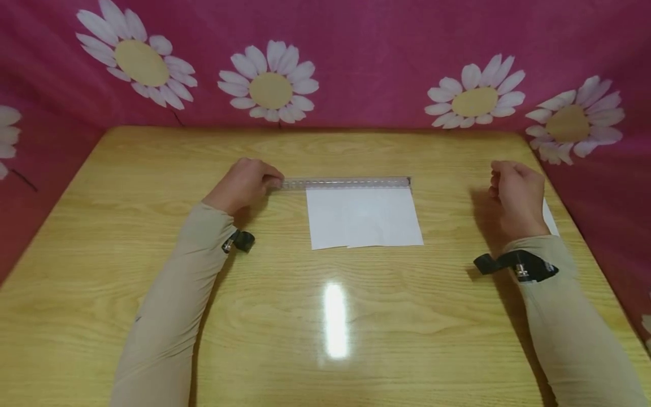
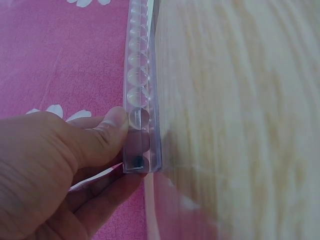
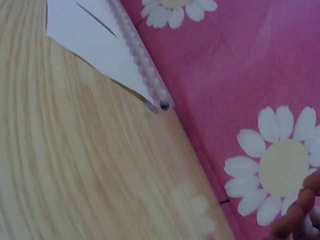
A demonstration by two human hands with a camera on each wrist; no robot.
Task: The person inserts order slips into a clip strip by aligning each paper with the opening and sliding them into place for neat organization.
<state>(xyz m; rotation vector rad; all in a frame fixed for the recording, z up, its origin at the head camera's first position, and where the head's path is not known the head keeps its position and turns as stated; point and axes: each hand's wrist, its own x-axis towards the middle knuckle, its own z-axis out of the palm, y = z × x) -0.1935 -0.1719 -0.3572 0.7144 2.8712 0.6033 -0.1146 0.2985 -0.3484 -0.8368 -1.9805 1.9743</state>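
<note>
My left hand pinches the left end of a clear plastic ruler, thumb on top and fingers beneath. A row of round shapes runs along the ruler in the left wrist view. It lies along the far edge of white paper, overlapping it. There is a small step in the paper's near edge, and a dark slit-like line crosses the paper in the right wrist view. Raised over the table's right side, my right hand has loosely curled fingers with nothing visible in them.
A wooden table fills the lower view, with a bright light reflection near its middle. Another white piece shows partly behind my right wrist. Pink cloth with big daisies rises behind the table and at both sides.
</note>
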